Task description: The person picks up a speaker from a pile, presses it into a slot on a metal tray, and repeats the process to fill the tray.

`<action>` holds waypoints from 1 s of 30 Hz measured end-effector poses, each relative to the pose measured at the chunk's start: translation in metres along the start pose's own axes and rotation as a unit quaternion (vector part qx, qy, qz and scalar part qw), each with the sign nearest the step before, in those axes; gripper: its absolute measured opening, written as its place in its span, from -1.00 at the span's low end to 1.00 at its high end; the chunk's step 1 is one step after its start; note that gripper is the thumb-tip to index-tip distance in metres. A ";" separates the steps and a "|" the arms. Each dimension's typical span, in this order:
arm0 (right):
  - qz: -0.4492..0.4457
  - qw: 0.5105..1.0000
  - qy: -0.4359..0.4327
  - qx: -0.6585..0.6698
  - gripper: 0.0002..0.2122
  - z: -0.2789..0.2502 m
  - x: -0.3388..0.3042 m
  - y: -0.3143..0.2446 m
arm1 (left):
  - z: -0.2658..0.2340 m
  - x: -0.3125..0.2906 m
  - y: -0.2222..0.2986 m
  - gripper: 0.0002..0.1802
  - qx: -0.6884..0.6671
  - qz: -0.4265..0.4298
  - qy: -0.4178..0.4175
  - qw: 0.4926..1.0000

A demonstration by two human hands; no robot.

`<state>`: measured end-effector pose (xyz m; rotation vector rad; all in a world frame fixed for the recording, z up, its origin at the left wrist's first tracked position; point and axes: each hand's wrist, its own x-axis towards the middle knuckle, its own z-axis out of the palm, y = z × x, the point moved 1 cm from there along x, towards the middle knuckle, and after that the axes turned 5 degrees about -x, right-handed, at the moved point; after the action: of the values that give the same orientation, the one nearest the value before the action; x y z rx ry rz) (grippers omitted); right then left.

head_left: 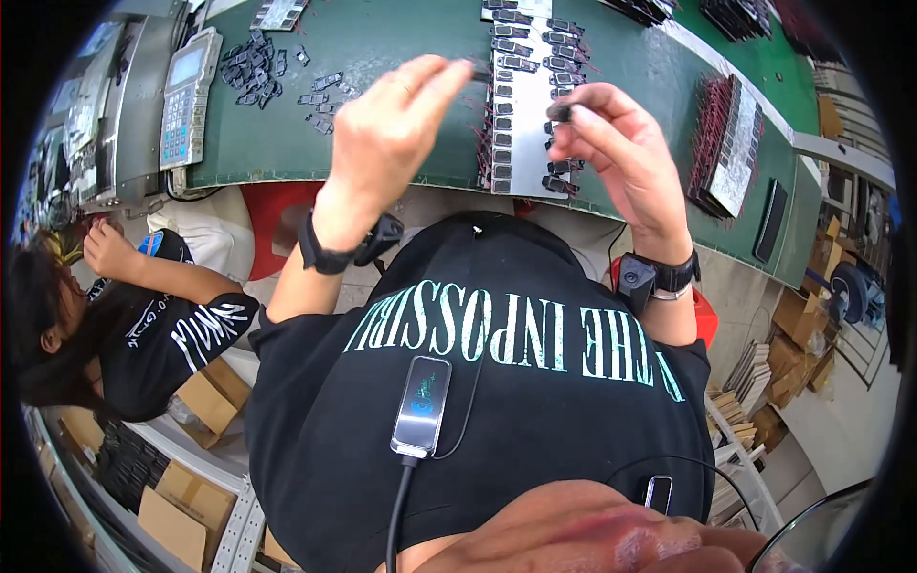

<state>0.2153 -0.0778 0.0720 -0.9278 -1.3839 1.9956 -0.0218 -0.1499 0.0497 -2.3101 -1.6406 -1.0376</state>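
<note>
Above the green bench, my left hand (387, 129) is closed, its fingertips pinched at the left edge of a white strip. A dark sliver shows at those fingertips, too small to name. To its right, my right hand (626, 148) pinches a small black part (561, 113) between thumb and fingers. Between and below the hands lies the white strip (523, 148), with small black rectangular modules (502, 124) lined up along its left side. More black parts with thin red wires (564, 67) sit along its right side, partly hidden by my right hand.
A loose heap of black parts (253, 67) lies at the left of the bench, beside a grey keypad device (186, 100). A stack of wired modules (726, 143) and a black phone-like slab (772, 220) lie at the right. Another person (143, 306) sits at my left.
</note>
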 end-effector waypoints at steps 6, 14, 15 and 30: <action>0.028 0.997 -0.061 -0.049 -0.82 0.008 0.008 0.002 | 0.008 0.006 0.035 -0.66 -0.097 0.048 0.053 0.993; -0.038 0.986 0.004 -0.165 -0.81 0.004 0.000 0.019 | 0.013 0.002 0.041 -0.67 -0.394 -0.236 -0.085 0.884; -0.036 0.986 0.005 -0.164 -0.81 0.005 -0.001 0.019 | 0.015 0.001 0.042 -0.67 -0.432 -0.266 -0.076 0.859; 0.015 0.987 -0.024 -0.159 -0.82 0.004 0.002 0.021 | 0.017 0.000 0.047 -0.67 -0.440 -0.313 -0.114 0.834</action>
<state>0.2099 -0.0860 0.0523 -1.0477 -1.7601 1.8618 0.0270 -0.1607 0.0500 -2.4448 -2.5109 -2.0943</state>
